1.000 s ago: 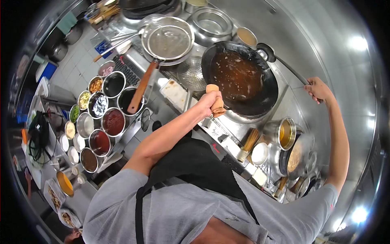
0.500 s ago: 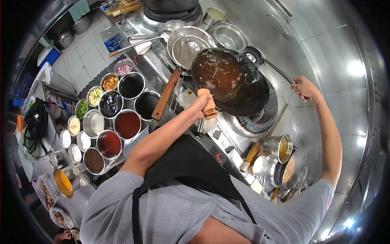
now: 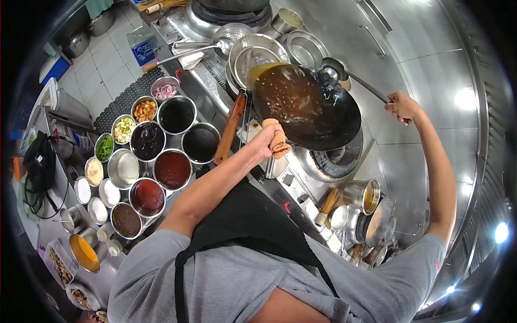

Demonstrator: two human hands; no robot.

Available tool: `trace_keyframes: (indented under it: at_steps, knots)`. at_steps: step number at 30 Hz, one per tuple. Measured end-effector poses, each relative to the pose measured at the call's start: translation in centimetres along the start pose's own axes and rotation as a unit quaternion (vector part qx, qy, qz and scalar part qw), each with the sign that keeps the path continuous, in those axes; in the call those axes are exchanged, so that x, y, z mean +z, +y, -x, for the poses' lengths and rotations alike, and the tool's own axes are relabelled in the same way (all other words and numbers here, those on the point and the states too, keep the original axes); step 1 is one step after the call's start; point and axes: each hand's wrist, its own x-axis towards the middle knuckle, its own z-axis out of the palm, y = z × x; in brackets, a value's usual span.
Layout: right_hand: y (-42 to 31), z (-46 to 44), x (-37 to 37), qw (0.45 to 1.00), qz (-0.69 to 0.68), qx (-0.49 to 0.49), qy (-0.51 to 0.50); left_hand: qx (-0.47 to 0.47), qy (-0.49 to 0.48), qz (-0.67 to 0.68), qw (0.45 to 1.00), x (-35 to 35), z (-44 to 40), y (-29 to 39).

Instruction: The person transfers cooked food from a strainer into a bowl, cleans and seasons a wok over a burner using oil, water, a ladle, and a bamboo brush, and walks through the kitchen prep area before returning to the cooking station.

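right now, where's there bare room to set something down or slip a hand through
A narrow bare strip lies between burner and metal pot; on the left table, bare steel shows between orange-filled pot and grey left sleeve. A hand could probably pass between wok and right forearm. Crowded: the sauce pots, the strainers.

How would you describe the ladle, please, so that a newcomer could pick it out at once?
Start at the large dark wok of brown liquid. At its upper-right edge in the picture is the ladle, its long handle slanting down to the right hand. Unlike the wooden-handled strainer by the wok's upper left, its handle is grey and a hand grips it.
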Motion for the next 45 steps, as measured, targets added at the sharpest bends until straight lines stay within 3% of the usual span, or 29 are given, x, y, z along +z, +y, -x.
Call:
trace_keyframes:
  at_steps: [12,14,21,23,25,27,29,31,32,34,36,41,45]
  knots:
    - [-2.8,-1.3,-1.8,0.998,0.063,0.011,-0.015,-0.007,-0.044,0.036,0.998,-0.6,-1.0,0.2]
    - [-3.3,-0.9,-1.9,0.998,0.051,0.006,0.029,-0.006,-0.044,0.044,0.998,-0.1,-0.5,0.6]
    - [-5.0,-2.7,-4.0,0.994,0.104,-0.031,0.023,-0.012,-0.084,0.103,0.991,1.0,0.2,1.2]
    - [-6.5,-3.0,-4.9,0.986,0.161,-0.038,0.032,-0.010,-0.097,0.122,0.988,0.5,-1.0,1.1]
    - [-7.9,-3.2,-5.6,0.983,0.172,-0.051,0.032,-0.043,-0.193,0.159,0.967,-0.2,-2.8,0.8]
    - [-9.1,-3.7,-6.0,0.961,0.260,-0.077,0.057,-0.051,-0.176,0.128,0.975,0.5,-2.3,1.0]
    - [-10.1,-3.8,-5.6,0.951,0.279,-0.104,0.084,-0.096,-0.151,0.184,0.967,2.0,-0.4,1.4]
    - [-12.0,-3.0,-5.0,0.918,0.359,-0.115,0.123,-0.091,-0.182,0.193,0.960,1.7,-1.3,1.0]
    - [-11.7,-3.2,-4.6,0.918,0.357,-0.118,0.124,-0.119,-0.202,0.234,0.944,1.7,-1.6,0.8]
    - [-10.8,-3.5,-3.6,0.841,0.429,-0.198,0.264,-0.145,-0.218,0.271,0.926,1.9,-2.3,0.0]
    - [-9.7,-2.5,-2.9,0.842,0.430,-0.185,0.268,-0.116,-0.288,0.250,0.917,2.3,-3.0,-1.4]
    - [-1.3,1.9,-1.1,0.857,0.383,-0.157,0.305,-0.185,-0.260,0.237,0.918,2.9,-5.3,-5.8]
    - [12.1,3.4,1.3,0.912,0.325,-0.056,0.244,-0.151,-0.192,0.068,0.967,3.7,-7.1,-8.7]
